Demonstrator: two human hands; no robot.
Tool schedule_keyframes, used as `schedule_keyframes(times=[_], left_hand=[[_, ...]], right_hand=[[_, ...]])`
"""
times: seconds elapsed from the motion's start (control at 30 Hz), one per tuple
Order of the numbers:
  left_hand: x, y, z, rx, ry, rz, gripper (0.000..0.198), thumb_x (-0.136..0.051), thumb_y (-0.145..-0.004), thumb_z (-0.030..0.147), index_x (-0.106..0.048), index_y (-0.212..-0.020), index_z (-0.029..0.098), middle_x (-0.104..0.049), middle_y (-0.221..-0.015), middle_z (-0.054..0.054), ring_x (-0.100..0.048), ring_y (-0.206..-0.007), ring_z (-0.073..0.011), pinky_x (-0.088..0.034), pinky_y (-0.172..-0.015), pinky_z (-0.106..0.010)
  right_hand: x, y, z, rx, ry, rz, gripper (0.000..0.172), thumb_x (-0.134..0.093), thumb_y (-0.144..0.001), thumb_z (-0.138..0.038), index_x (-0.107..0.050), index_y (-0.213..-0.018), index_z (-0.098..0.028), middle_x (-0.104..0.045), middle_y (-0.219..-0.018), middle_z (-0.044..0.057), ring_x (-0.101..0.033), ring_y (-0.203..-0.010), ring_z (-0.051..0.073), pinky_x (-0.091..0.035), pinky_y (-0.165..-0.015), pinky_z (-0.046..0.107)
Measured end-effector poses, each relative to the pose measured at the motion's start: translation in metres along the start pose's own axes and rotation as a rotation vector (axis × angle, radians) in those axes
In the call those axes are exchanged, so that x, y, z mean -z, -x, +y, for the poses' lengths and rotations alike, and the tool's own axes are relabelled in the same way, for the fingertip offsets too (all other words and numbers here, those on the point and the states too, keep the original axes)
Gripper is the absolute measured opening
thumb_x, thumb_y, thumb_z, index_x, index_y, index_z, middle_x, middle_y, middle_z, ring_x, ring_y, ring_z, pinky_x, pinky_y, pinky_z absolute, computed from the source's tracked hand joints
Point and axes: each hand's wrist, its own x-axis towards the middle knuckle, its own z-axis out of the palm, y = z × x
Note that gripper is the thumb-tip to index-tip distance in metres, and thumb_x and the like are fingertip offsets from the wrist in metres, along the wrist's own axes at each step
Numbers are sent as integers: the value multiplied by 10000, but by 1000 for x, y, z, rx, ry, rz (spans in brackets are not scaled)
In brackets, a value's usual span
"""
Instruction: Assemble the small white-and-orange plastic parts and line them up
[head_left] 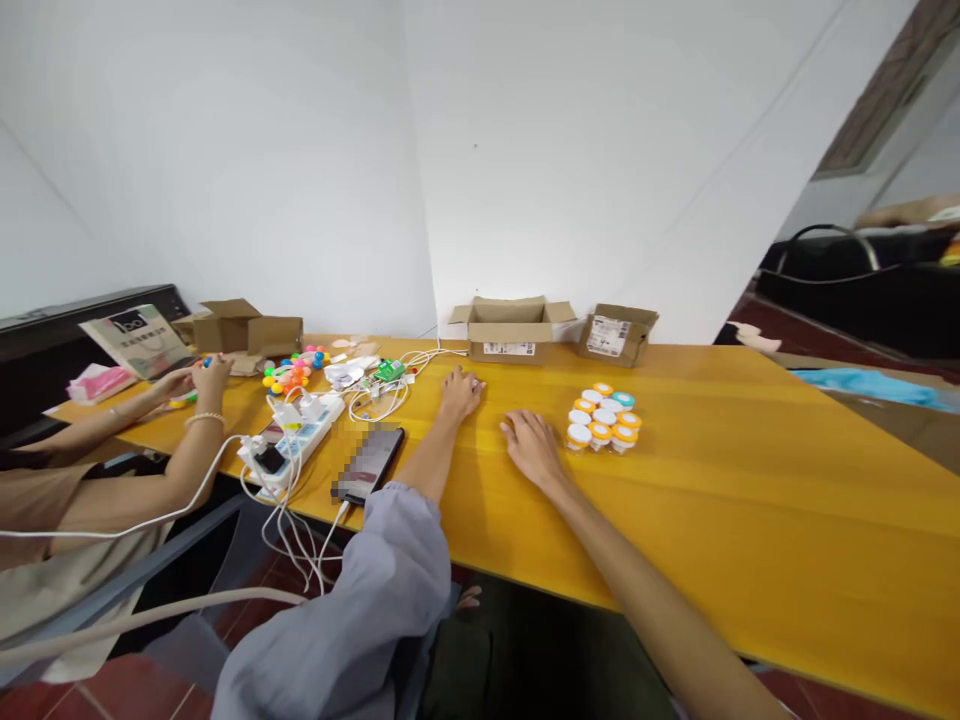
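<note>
Small round tubs (604,417) stand packed together on the smooth yellow table (720,480), just right of the person's right hand (532,446). Their lids look like plastic: mostly white discs with orange rims, one turquoise. That hand lies palm down, fingers loosely spread, holding nothing I can see. The left hand (461,394) rests farther forward, fingers bent; I cannot tell whether it grips anything. Near the white wall (570,180) stand an open cardboard box (499,334), flaps spread, and a smaller brown carton (635,342); their white printed labels are too small to read. Far left, a pale bag (142,345) bears dark lettering, blurred.
</note>
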Motion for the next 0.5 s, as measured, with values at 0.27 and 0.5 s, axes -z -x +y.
schedule_keyframes(times=[0.27, 0.5], left_hand=[[-1, -4, -7, -24, 171, 35, 272, -610, -914, 463, -738, -956, 226, -614, -1298, -117, -599, -1178, -275, -458, -1056, -407], [6, -7, -20, -113, 373, 32, 253, -568, -926, 345, -714, -777, 203, -703, -1042, -88, -617, -1126, -239, -480, -1029, -368]], right_hand=[[5, 1, -2, -33, -65, -14, 250, -443, -975, -239, -684, -1040, -236, -680, -1116, 103, -597, -1030, 251, -430, -861, 361], [7, -2, -3, -23, -119, 7, 296, -402, -994, -240, -698, -1005, -239, -687, -1059, 85, -602, -1010, 234, -427, -885, 353]])
